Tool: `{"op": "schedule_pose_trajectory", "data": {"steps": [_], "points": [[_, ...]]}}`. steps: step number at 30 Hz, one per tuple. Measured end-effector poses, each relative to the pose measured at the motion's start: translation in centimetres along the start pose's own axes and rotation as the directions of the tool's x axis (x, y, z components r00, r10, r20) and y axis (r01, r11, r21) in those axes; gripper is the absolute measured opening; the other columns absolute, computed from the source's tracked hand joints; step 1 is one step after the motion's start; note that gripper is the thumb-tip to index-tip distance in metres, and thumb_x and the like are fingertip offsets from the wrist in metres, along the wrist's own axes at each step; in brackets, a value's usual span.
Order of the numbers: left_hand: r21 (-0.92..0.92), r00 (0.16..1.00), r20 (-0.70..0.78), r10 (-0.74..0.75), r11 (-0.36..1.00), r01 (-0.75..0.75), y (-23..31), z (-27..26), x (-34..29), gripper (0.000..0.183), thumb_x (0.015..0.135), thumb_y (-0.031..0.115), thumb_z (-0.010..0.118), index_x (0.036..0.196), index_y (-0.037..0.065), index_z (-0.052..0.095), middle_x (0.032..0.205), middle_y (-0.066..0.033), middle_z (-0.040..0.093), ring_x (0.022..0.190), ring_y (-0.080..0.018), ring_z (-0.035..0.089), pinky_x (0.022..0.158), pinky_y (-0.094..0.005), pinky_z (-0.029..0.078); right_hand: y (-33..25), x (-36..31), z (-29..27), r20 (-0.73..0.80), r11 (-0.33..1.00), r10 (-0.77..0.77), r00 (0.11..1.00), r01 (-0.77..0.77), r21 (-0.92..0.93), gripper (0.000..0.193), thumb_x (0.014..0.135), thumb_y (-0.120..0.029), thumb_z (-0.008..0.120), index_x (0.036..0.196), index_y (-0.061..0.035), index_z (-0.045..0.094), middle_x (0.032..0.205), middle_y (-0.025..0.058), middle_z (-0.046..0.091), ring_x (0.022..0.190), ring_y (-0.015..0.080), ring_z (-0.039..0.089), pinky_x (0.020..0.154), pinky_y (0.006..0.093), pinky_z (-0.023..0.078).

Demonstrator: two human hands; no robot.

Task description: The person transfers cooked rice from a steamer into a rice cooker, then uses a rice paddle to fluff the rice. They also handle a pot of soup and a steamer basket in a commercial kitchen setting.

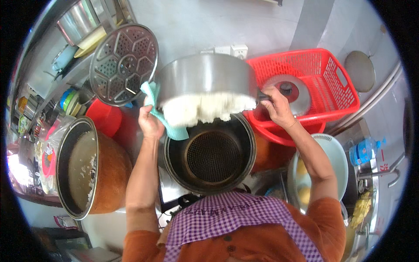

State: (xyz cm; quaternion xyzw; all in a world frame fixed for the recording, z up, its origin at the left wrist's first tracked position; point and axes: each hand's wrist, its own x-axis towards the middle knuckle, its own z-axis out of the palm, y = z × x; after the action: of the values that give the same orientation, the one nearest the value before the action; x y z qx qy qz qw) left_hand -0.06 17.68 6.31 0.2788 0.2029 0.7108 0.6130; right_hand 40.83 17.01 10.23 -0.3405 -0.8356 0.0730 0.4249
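Note:
A silver metal pot (207, 74) is tipped over in the air, its mouth facing down and toward me. White cooked rice (205, 109) bulges out of it in a thick mass. Below is a dark, round, deep cooking pot (209, 185) with a patterned bottom. My left hand (151, 122) grips the metal pot's left side through a teal cloth (176, 132), which hangs down over the dark pot's rim. Closed around the black handle (263, 96) on the other side is my right hand (277, 106).
At left stands a big brown pot (113, 174) with cloudy water and rice bits. A perforated steamer plate (126, 63) leans behind it, near a red tub (104, 115). On the right are a red basket (321, 59) holding a lid (301, 98), a pale blue colander (342, 155) and a bottle (364, 151).

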Motion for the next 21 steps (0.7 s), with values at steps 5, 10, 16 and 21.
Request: {"op": "schedule_pose_trajectory", "data": {"steps": [5,10,16,21], "points": [[0.57,0.996,-0.085,-0.003,0.82,0.051,-0.6,-5.4,-8.0,0.045,0.085,0.021,0.045,0.125,0.001,0.051,0.12,-0.0078,0.053,0.112,-0.0199,0.047,0.1,-0.0319,0.034,-2.1,-5.4,0.6,0.193,0.984,-0.154,0.969,0.168,-0.058,0.025,0.074,0.005,0.057,0.098,-0.0019,0.052,0.103,0.0165,0.056,0.097,0.0349,0.058,0.081,0.0388,0.05],[0.862,0.995,-0.098,-0.027,0.498,0.099,-0.7,-5.2,-9.8,0.042,0.093,0.028,0.039,0.122,0.001,0.053,0.12,-0.0102,0.053,0.112,-0.0205,0.047,0.099,-0.0315,0.034,-3.7,-7.9,0.7,0.48,0.959,-0.051,0.876,0.178,-0.222,0.023,0.073,0.002,0.054,0.096,-0.0028,0.052,0.102,0.0123,0.056,0.09,0.0329,0.059,0.071,0.0418,0.052],[0.869,0.98,-0.164,-0.113,0.453,0.198,1.3,-1.8,-10.0,0.041,0.096,0.029,0.035,0.123,0.002,0.051,0.116,-0.01,0.055,0.109,-0.0197,0.047,0.097,-0.0325,0.034,-3.7,-8.7,1.6,0.49,0.937,0.124,0.863,0.061,-0.345,0.025,0.076,-0.002,0.054,0.098,-0.0055,0.045,0.096,0.0176,0.052,0.078,0.0394,0.059,0.065,0.0473,0.051],[0.679,0.957,-0.2,-0.208,0.675,0.288,0.7,-3.2,-8.3,0.048,0.095,0.034,0.047,0.132,0.004,0.049,0.117,-0.0089,0.056,0.108,-0.0198,0.051,0.095,-0.0341,0.038,-4.7,-9.2,0.5,0.431,0.91,0.213,0.877,-0.017,-0.415,0.028,0.077,-0.001,0.051,0.105,-0.0045,0.047,0.099,0.0189,0.056,0.086,0.039,0.06,0.07,0.0475,0.05]]}}
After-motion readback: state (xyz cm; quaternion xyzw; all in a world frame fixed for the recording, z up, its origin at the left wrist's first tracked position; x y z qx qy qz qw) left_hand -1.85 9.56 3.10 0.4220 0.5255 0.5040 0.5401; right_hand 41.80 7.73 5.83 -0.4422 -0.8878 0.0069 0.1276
